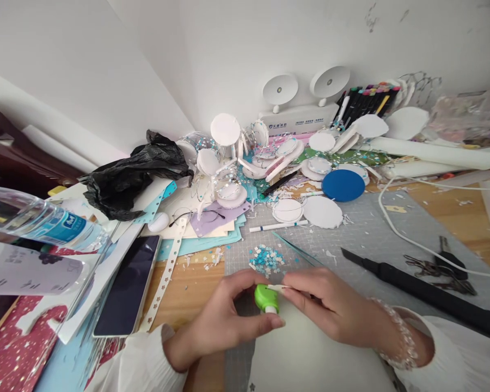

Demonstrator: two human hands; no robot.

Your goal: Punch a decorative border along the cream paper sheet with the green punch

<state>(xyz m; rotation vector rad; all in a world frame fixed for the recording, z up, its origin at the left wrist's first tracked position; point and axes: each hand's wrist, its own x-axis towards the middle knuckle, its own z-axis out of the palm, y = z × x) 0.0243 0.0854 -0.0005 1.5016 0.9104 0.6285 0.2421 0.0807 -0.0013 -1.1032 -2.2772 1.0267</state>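
A small green craft punch [265, 298] with a white button sits in the grip of my left hand [231, 313], the thumb at its lower end. My right hand [330, 305] pinches a narrow white paper strip [276, 287], whose end meets the punch. Just beyond the hands is a pile of blue and white paper confetti [266, 258]. Teal tweezers [296, 247] lie beyond my right hand. Under both wrists spreads a white sheet [310, 359] on the grey cutting mat [375, 234]. A strip with star-shaped holes [165, 275] lies to the left.
A black craft knife [416, 288] and keys [453, 264] lie right. Left are a phone [126, 288], a water bottle [44, 220] and a black plastic bag [134, 169]. White discs [322, 211], a blue disc [343, 185] and an emergency light [298, 117] stand farther back.
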